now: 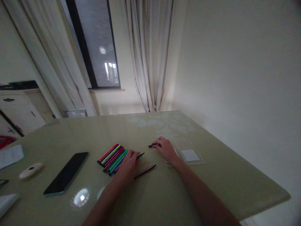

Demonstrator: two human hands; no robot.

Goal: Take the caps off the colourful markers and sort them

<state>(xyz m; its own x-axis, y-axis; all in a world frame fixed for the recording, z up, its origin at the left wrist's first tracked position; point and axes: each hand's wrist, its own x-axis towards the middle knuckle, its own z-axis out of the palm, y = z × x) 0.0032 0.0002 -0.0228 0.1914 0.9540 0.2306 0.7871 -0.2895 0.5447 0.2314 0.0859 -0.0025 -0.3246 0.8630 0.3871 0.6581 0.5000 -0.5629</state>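
Side by side on the table lies a row of coloured markers (113, 159) in orange, blue, yellow, pink, green and other colours. My left hand (128, 164) is closed at the right end of that row, its fingers around a dark marker (140, 156) whose pointed tip sticks out to the right. Just below it a dark red marker (145, 171) rests on the table, tip to the upper right. Farther right, my right hand (166, 149) pinches a short dark red marker (153, 145); part of it is hidden by the fingers. Beneath the right wrist lies a clear plastic case (197, 157) with a white card (190, 155).
Left of the markers are a black phone (67, 172), a white oval object (31, 170) and a paper (10, 156). A shiny round disc (80, 198) lies near my left forearm. The table (225, 182) runs along a wall on the right; curtains (150, 56) hang behind.
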